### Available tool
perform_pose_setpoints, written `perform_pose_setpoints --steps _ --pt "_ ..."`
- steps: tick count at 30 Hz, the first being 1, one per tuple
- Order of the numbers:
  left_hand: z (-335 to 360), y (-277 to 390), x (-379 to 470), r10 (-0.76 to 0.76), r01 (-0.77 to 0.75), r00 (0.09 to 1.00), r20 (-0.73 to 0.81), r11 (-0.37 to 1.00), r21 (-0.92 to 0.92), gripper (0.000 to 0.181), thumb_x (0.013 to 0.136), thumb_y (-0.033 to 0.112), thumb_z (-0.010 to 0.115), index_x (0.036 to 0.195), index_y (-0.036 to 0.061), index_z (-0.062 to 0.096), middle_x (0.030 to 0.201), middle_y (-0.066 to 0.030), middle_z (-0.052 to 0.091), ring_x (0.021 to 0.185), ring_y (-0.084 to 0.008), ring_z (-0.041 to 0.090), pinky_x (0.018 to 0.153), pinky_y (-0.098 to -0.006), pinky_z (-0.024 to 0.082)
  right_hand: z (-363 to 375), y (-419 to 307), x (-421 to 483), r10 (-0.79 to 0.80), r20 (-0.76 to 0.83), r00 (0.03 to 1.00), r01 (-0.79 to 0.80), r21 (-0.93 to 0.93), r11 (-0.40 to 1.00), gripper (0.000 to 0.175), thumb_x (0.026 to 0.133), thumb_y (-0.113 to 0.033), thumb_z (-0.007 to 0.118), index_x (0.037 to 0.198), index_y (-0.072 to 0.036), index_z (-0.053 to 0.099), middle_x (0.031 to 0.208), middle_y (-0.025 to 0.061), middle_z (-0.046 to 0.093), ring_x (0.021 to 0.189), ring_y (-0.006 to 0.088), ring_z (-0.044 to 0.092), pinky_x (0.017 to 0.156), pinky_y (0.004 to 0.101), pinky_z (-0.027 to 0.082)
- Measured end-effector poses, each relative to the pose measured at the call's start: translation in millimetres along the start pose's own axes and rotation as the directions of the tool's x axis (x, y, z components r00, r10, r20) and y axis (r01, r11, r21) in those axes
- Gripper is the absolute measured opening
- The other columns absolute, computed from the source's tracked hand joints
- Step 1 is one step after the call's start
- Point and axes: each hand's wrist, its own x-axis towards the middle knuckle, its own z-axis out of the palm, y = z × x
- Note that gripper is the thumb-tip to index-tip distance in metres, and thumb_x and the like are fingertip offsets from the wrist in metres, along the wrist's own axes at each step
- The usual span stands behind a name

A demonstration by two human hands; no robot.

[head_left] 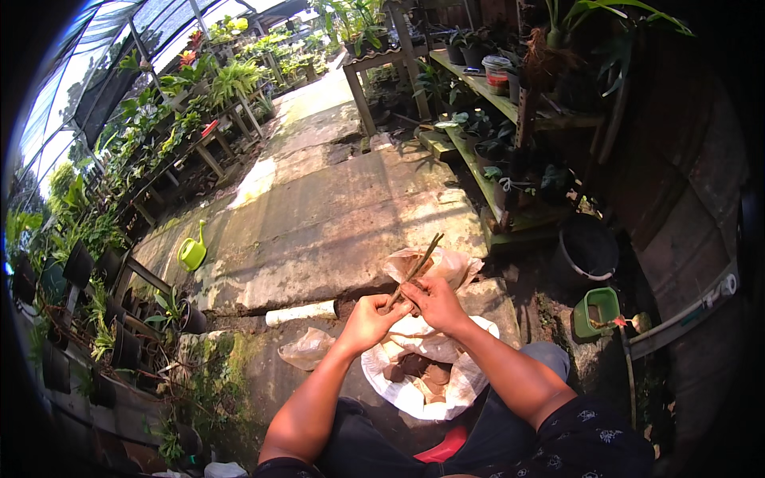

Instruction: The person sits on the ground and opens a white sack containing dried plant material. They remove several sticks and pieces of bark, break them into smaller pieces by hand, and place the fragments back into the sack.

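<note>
My left hand [372, 322] and my right hand [435, 303] meet in front of me, with their fingers closed around the lower end of a thin greenish-brown plant stem [425, 258]. The stem tilts up to the right and splits near its tip. Dark soil marks my fingers. Below my hands stands a white woven sack [382, 391], its rim rolled down, holding brown clods [436, 375]. Beyond my hands lies a crumpled translucent plastic bag [457, 266]. A second plastic bag [308, 348] rests left of the sack. What my fingertips press at the stem's base is hidden.
A white pipe piece [300, 313] lies in a gap between the concrete slabs [334, 221]. Further left stands a lime-green watering can [192, 254]. At right are a green square pot [596, 312], a black bucket [587, 248] and wooden shelves [478, 89]. Potted plants line the left side.
</note>
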Motion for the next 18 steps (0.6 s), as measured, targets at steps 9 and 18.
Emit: perform_pose_setpoints --steps 9,18 --pt "2 -5 2 0.019 -0.019 1.000 -0.017 1.000 -0.022 0.031 0.097 0.032 0.077 0.097 0.0003 0.079 0.079 0.0005 0.070 0.075 -0.0048 0.057 0.070 -0.0278 0.048 12 10 1 0.181 0.036 0.983 -0.172 0.535 0.827 0.030 0.108 -0.032 0.063 0.106 -0.002 0.071 0.096 0.0031 0.072 0.085 0.0108 0.067 0.073 0.0266 0.053" --pt "5 -4 2 0.080 -0.070 0.990 -0.113 0.994 0.085 0.033 0.101 0.026 0.068 0.098 -0.0053 0.075 0.071 0.0016 0.064 0.070 -0.0043 0.049 0.062 -0.0303 0.044 5 1 3 0.244 0.065 0.968 -0.250 0.396 0.884 0.027 0.107 -0.031 0.063 0.109 -0.005 0.068 0.088 0.0005 0.068 0.074 0.0084 0.060 0.064 0.0246 0.050"
